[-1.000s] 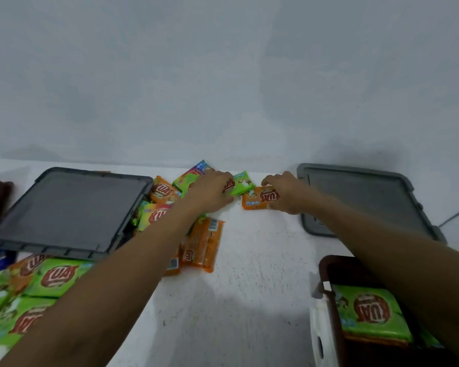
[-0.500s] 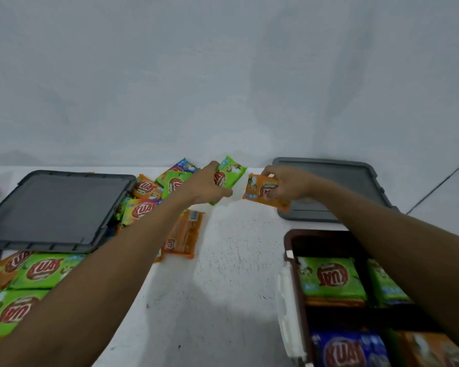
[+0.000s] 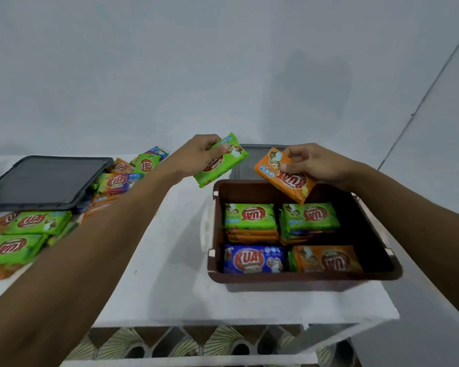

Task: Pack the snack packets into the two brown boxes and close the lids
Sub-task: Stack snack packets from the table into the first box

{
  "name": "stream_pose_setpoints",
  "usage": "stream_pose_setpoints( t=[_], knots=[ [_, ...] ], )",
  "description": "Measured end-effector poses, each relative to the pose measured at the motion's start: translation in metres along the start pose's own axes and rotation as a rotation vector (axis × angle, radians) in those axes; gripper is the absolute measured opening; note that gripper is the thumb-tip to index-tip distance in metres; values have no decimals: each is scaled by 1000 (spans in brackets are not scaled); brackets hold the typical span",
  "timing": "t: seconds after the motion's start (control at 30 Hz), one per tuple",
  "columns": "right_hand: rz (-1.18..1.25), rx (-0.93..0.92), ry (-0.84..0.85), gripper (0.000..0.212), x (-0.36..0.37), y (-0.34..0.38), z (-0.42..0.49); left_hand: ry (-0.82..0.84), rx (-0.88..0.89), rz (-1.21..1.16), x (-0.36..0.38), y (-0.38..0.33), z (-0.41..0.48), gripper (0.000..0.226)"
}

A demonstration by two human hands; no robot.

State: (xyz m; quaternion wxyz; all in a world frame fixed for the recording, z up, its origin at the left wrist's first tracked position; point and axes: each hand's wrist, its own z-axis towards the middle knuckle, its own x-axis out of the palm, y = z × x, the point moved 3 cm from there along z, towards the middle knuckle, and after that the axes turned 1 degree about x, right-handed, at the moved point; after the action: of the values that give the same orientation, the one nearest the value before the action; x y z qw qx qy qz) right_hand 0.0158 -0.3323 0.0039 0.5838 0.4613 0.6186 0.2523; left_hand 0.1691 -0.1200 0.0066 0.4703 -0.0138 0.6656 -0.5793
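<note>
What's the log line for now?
left hand: holds green packet | right hand: holds orange packet over brown box | box: open

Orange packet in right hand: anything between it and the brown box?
Nothing visible. The brown box is open, its gray lid lying behind it. The orange packet, pinched by the right hand, hangs over the box's back edge, above the green-topped stacks.

Plain indoor room: bare wall point(image 3: 223, 62), white table point(image 3: 170, 287).
</note>
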Motion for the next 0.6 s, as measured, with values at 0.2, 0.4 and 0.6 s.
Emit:
stream_pose_setpoints(
  t=[0.2,0.4,0.6],
  knots=[
    [-166,6,38,19,-18,-25,-35,131,44,65,45,-23,-12,19],
    [-533,-66,69,15,-20,-37,-36,336,130,233,86,-20,-15,13],
    [-750,-132,47,28,-14,-46,-34,301,281,570,92,-13,-17,21]
  ],
)
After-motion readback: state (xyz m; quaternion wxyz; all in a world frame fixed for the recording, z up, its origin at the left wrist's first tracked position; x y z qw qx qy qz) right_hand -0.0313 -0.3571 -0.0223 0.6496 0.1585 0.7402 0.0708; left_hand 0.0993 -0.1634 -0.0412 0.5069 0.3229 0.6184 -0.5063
